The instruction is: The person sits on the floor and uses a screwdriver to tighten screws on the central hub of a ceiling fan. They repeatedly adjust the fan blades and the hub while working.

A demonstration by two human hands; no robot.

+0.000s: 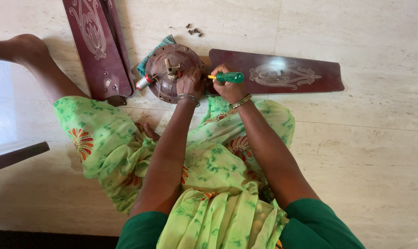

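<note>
I sit on a pale stone floor with a round brown ceiling fan motor (165, 69) in front of me. My left hand (190, 82) rests on the motor's right rim, fingers curled over it. My right hand (228, 87) grips a screwdriver with a green handle (230, 77), its yellow end pointing left toward the motor's edge. A dark maroon fan blade (282, 74) with pale ornament stretches from the motor to the right. A small white and red cylinder (144, 82) hangs off the motor's left side. A brass stem (171, 68) stands at the motor's centre.
Two more maroon blades (96, 46) lie stacked at the upper left. Several small dark screws (194, 31) are scattered on the floor beyond the motor. A teal cloth (147, 60) lies under the motor. A dark board edge (15, 156) enters from the left.
</note>
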